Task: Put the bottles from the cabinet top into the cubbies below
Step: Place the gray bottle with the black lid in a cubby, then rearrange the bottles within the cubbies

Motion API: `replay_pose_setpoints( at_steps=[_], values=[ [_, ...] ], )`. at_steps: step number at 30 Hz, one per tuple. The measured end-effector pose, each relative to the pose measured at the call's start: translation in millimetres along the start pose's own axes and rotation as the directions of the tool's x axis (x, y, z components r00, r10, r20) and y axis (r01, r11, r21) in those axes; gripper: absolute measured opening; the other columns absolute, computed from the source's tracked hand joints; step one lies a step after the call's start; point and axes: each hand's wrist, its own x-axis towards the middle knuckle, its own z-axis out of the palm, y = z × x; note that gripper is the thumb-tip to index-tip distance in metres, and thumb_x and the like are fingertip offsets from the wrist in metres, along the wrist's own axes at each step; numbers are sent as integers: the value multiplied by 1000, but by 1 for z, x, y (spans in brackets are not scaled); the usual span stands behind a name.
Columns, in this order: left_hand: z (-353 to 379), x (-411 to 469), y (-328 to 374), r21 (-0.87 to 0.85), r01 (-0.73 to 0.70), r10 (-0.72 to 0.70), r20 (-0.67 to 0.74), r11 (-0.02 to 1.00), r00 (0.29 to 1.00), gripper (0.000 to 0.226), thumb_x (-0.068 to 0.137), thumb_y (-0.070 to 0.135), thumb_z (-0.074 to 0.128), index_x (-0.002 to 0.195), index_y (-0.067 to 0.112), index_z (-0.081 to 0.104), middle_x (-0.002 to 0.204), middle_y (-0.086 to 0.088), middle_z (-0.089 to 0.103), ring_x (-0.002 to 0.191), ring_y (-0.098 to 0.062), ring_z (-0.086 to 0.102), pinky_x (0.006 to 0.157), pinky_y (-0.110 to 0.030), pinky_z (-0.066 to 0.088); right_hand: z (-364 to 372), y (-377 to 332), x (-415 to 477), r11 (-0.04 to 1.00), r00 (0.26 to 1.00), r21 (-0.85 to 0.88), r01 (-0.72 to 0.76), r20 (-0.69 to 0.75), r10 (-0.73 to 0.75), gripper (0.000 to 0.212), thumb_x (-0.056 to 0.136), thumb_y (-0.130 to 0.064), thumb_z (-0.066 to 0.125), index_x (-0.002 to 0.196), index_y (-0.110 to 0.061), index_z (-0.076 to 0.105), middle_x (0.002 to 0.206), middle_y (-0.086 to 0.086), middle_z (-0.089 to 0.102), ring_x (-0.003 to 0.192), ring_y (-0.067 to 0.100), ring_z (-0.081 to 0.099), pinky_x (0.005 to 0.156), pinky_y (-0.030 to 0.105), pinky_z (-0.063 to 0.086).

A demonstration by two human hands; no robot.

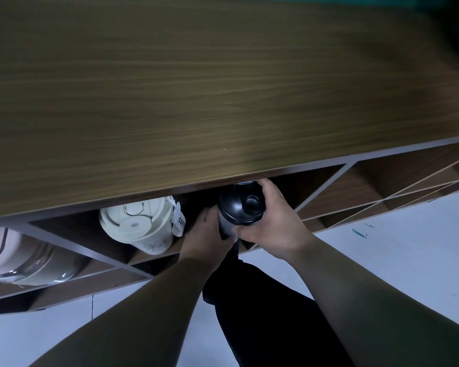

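A black shaker bottle with a black lid sits at the mouth of a cubby just under the front edge of the wooden cabinet top. My right hand wraps around its lid and right side. My left hand presses against its lower left side. A cream bottle with a tag lies in the cubby to the left. Further left, a white and silver bottle lies in another cubby. The part of the cabinet top in view carries no bottles.
The cubbies are formed by thin diagonal dividers; those to the right of the black bottle hold nothing. A pale floor lies below, with small teal marks on it. My dark trouser leg is between my arms.
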Motion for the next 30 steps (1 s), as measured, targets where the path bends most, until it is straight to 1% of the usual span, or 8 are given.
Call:
replay_pose_setpoints(
  at_steps=[9,12,14,17,20,24,27,30],
  values=[
    [-15,-20,-5,-99,20,-12,83,995,996,95,73,18,79,158,22,36,142,-4,50,135,-19,49,112,-30,38,-27,-4,-26,1000,999,-21,11,37,-10,122,61,-26,88,157,-34,13,151,-16,31,133,-10,31,102,6,27],
    [-31,-52,-6,-104,32,-16,155,994,988,101,80,18,80,164,19,24,157,-2,38,146,-17,39,117,-23,29,-36,-18,-46,999,998,28,28,46,-30,107,74,-9,80,157,-30,14,150,-19,30,138,-3,30,113,19,31],
    [-44,-76,-11,-75,27,-12,202,997,979,94,83,24,81,161,22,30,150,8,43,144,-15,43,117,-23,33,-37,-33,-57,994,995,42,101,-19,-101,93,76,-4,68,154,-29,24,152,-16,33,142,1,31,117,29,29],
    [-67,-101,-13,-74,16,2,230,997,973,62,85,25,78,142,33,53,124,26,51,123,-7,56,108,-25,44,-27,-59,-76,981,976,63,184,-131,-174,75,69,-16,58,139,-39,40,140,-23,45,127,-12,42,109,29,40],
    [-94,-110,-13,16,148,-147,269,989,952,56,92,34,72,143,23,54,132,9,62,117,-10,60,93,-17,41,-5,-83,-89,979,971,-10,205,-125,-205,67,75,-23,63,136,-43,45,135,-29,48,119,-9,50,97,33,51],
    [-127,-117,-28,78,197,-209,218,977,953,60,89,32,71,144,23,50,122,2,66,110,-15,64,79,-10,41,32,-103,-87,970,975,-106,219,55,-214,83,78,-40,71,150,-38,29,150,-21,36,134,2,42,109,32,41],
    [-134,-116,-43,64,262,-269,139,963,953,80,84,39,71,154,21,36,130,-10,65,117,-26,64,89,-27,46,52,-111,-76,972,979,-137,192,89,-181,100,74,-44,78,154,-33,19,156,-17,25,138,5,38,107,24,37],
    [-130,-112,-46,27,313,-314,133,949,940,96,84,43,67,161,19,16,154,-11,50,134,-30,55,104,-37,47,63,-116,-62,978,984,-112,175,43,-171,96,70,-41,83,148,-30,29,148,-14,33,131,-1,37,96,17,29]
  ],
)
